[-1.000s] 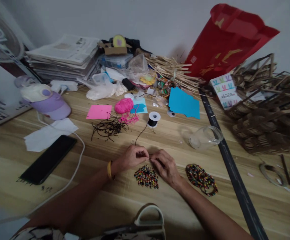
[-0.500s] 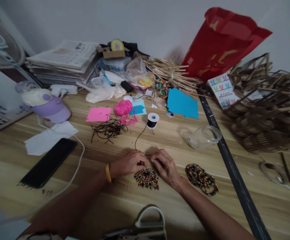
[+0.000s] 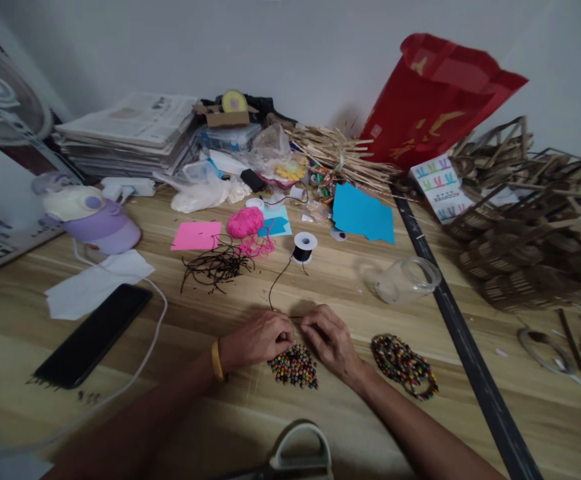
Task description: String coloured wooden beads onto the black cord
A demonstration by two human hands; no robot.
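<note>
A black cord [image 3: 273, 288] runs from a white spool [image 3: 304, 247] down to my two hands, and a short stretch of it shows between them. My left hand [image 3: 263, 335], with a yellow band at the wrist, is closed in a pinch on the cord. Facing it, my right hand [image 3: 331, 338] pinches the cord too, its fingertips close to the left ones. Just below the hands lies a heap of small multicoloured beads [image 3: 294, 367]. To the right rests a coil of strung beads [image 3: 404, 365]. Whether a bead sits in either pinch is hidden.
Scissors [image 3: 303, 447] lie at the near edge. Cut black cords [image 3: 217, 263], pink yarn [image 3: 245, 222] and a glass jar [image 3: 407, 280] stand beyond the hands. A phone [image 3: 94, 335] and white cable are at left, woven baskets [image 3: 530, 247] at right.
The whole view has shifted slightly, so things appear a little lower. Both hands keep their pinch on the cord, with hardly any movement over the table.
</note>
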